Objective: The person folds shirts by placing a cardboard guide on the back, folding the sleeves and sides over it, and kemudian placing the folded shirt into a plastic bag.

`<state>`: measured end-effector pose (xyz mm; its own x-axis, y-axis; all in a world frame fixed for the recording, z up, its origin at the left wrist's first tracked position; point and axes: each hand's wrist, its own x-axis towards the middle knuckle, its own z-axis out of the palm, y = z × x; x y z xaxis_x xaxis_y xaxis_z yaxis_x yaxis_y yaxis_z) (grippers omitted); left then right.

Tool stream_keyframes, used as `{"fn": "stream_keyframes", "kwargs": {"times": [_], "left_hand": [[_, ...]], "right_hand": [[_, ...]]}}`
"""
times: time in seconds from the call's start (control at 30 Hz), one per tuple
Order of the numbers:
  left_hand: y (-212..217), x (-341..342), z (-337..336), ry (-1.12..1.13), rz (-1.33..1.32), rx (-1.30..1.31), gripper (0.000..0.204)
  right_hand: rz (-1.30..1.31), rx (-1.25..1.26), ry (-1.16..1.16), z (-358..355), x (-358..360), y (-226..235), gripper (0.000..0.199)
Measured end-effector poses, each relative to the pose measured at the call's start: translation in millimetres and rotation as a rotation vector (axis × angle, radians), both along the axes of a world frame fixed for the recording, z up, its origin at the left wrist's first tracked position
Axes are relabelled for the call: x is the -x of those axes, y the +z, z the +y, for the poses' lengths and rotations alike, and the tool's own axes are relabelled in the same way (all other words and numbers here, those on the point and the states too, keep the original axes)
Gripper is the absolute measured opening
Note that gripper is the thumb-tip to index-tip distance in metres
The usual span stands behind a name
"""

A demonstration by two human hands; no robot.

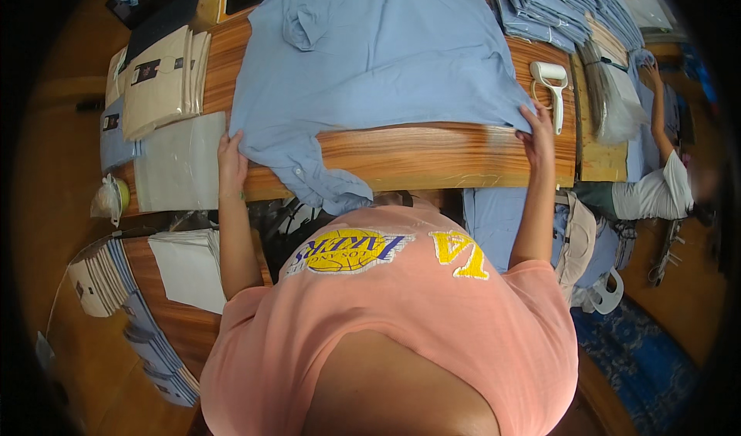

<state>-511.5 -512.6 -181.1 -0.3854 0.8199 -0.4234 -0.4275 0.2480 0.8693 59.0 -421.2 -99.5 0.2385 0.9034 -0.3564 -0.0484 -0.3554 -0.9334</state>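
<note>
A light blue shirt point(378, 65) lies spread over the wooden table in front of me, with one buttoned sleeve point(328, 185) hanging toward me over the near edge. At the shirt's left edge, near that sleeve, my left hand point(231, 162) has its fingers closed on the cloth. My right hand point(539, 136) pinches the shirt's near right corner. The arms are spread wide, and the cloth between the hands lies fairly flat with light wrinkles. Just beyond my right hand is a white lint roller point(549, 73).
Beige packed garments point(158, 84) and clear plastic bags point(181, 162) lie at the left. Folded blue garments point(540, 11) are stacked at the far right. Another person point(656, 189) works at the right. White sheets point(189, 266) rest on a lower left surface.
</note>
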Motion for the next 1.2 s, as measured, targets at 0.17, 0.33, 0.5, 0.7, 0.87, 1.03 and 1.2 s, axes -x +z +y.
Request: {"fn": "stream_keyframes", "kwargs": {"times": [0.17, 0.33, 0.5, 0.7, 0.87, 1.03, 1.2], "left_hand": [[20.2, 13.5, -38.6, -0.324, 0.482, 0.300, 0.039], [16.0, -7.3, 12.3, -0.404, 1.353, 0.009, 0.036], [-11.3, -43.8, 54.9, -0.452, 1.673, -0.156, 0.044], [-26.3, -56.0, 7.6, -0.457, 1.712, -0.004, 0.051], [-5.6, -61.0, 32.0, -0.411, 1.659, -0.135, 0.050], [-19.3, -48.9, 34.6, -0.377, 1.659, -0.129, 0.046], [-28.6, -20.2, 38.4, 0.127, 1.345, 0.011, 0.051]], "right_hand": [[-0.717, 0.280, 0.364, -40.5, -47.6, 14.8, 0.041], [-1.332, -0.211, 0.519, -15.0, -21.0, -41.6, 0.050], [-1.219, -0.451, 0.677, -12.5, 36.5, -81.3, 0.051], [-1.135, -0.489, 0.685, 11.4, 124.3, -49.9, 0.050], [-1.027, -0.591, 1.064, 58.6, 300.5, -55.5, 0.044], [-0.316, -0.695, 0.796, 178.3, 334.3, -61.4, 0.035], [-0.627, -0.492, 1.030, 153.0, 315.5, -36.4, 0.042]]}}
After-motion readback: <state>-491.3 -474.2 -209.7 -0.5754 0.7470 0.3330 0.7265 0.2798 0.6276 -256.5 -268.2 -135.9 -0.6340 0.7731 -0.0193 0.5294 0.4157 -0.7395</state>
